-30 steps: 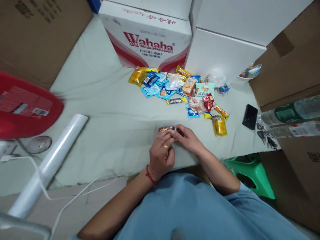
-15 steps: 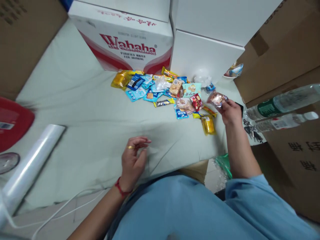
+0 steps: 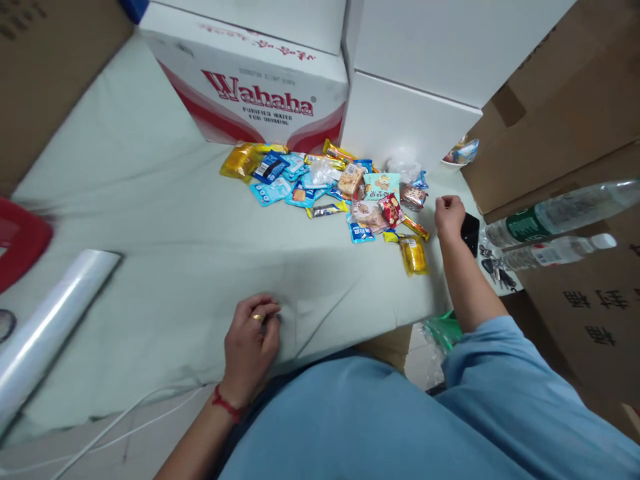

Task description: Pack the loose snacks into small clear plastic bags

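A spread of wrapped snacks lies on the pale green cloth, among them a brown shiny snack packet (image 3: 414, 197), a red packet (image 3: 391, 209), a mint-green packet (image 3: 381, 186), a yellow-wrapped snack (image 3: 413, 255) and a flat blue packet (image 3: 271, 167). Just right of the brown packet and apart from it is my right hand (image 3: 450, 216), fingers curled in and no item showing in them. My left hand (image 3: 251, 343) rests near the cloth's front edge, loosely bent, thumb apart from the fingers, holding nothing.
Behind the snacks stand a Wahaha carton (image 3: 260, 93) and a white box (image 3: 410, 120). Two plastic bottles (image 3: 565, 210), a black phone (image 3: 470, 233) and keys (image 3: 499, 275) are on the right. A plastic film roll (image 3: 60, 320) and a red object (image 3: 23, 243) lie left.
My right hand has let go of the brown snack packet, which now lies at the pile's right end. My left hand has shifted a little left and toward me.
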`<act>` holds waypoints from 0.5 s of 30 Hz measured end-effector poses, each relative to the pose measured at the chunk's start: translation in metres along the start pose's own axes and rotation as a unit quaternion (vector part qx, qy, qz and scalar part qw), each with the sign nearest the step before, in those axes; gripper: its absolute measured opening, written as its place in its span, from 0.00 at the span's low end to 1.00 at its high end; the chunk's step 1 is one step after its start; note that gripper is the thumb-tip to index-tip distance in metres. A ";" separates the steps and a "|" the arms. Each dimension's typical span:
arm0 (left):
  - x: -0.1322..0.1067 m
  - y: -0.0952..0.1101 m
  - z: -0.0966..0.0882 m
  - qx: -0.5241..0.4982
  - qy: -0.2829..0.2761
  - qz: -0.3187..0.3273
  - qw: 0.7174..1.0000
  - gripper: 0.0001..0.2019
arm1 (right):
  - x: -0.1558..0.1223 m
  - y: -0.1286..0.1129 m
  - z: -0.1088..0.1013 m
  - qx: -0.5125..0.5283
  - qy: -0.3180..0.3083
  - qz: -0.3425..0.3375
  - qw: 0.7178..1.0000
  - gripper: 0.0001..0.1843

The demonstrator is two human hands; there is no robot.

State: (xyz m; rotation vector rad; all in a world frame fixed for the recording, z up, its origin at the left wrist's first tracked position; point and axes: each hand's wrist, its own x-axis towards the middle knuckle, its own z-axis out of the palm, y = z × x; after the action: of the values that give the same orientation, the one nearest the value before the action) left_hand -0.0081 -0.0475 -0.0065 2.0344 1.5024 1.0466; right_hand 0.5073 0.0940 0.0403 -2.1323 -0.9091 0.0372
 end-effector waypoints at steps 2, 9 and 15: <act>0.000 -0.001 0.002 0.000 0.000 0.003 1.000 0.07 | -0.011 0.008 -0.016 -0.013 -0.007 -0.052 0.999 0.09; 0.004 -0.002 0.003 0.003 -0.015 0.011 1.000 0.08 | -0.018 -0.016 -0.015 0.004 -0.041 -0.086 0.995 0.10; 0.001 0.001 0.000 -0.010 -0.022 -0.026 0.999 0.08 | 0.002 -0.070 0.008 -0.043 -0.103 -0.200 0.973 0.11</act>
State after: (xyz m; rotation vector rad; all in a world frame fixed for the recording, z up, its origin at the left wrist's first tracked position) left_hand -0.0069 -0.0468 -0.0056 1.9808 1.5071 0.9863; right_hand 0.4650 0.1301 0.0829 -2.0103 -1.4733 0.0142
